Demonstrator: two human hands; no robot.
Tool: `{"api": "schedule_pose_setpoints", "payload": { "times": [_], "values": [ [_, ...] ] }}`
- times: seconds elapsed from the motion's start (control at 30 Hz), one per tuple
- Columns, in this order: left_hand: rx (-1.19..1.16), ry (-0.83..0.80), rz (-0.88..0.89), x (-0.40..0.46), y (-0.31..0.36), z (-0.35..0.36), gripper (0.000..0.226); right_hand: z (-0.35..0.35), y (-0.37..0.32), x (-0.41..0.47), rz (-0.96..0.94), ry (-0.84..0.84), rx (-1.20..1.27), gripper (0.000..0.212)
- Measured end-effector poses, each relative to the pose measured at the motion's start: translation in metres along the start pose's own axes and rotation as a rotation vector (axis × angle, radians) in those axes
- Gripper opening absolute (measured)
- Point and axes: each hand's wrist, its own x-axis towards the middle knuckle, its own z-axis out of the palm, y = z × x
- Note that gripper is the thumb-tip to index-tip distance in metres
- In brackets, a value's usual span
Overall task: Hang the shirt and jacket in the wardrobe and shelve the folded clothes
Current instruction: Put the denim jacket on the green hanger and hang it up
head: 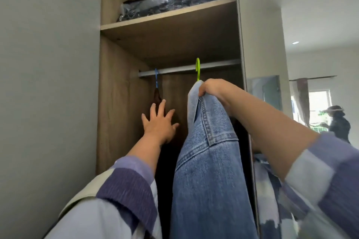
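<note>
My right hand (pixel 210 88) grips the collar of a blue denim jacket (pixel 209 161) just under a green hanger hook (pixel 198 69). The hook sits at the grey rail (pixel 174 71) inside the open wardrobe. The jacket hangs down the middle of the opening. A dark garment (pixel 157 96) hangs to its left from a blue hanger hook (pixel 156 77) on the same rail. My left hand (pixel 159 123) is spread with straight fingers against that dark garment.
A wooden shelf (pixel 169 17) above the rail holds dark clothes in clear plastic (pixel 163 3). The wardrobe's left side wall (pixel 116 103) is close to my left hand. A mirrored door (pixel 275 93) stands at the right, reflecting the room and a person.
</note>
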Motion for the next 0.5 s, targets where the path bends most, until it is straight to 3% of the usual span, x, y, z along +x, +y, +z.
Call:
{"api": "schedule_pose_setpoints", "payload": {
  "times": [0.13,0.27,0.37,0.5],
  "values": [
    [-0.029,0.033,-0.084,0.035,-0.010,-0.006,0.054,0.020,-0.013,0.054,-0.020,0.077,0.024,0.039],
    [-0.166,0.271,-0.152,0.050,-0.028,0.001,0.042,0.038,-0.010,0.110,-0.059,0.180,-0.021,0.043],
    [-0.256,0.318,-0.087,0.056,-0.044,0.012,0.055,0.044,-0.009,0.140,-0.115,0.241,-0.092,0.043],
    [-0.194,0.362,-0.028,0.061,-0.057,0.027,0.060,0.056,-0.012,0.168,-0.163,0.266,-0.153,0.040]
  ]
}}
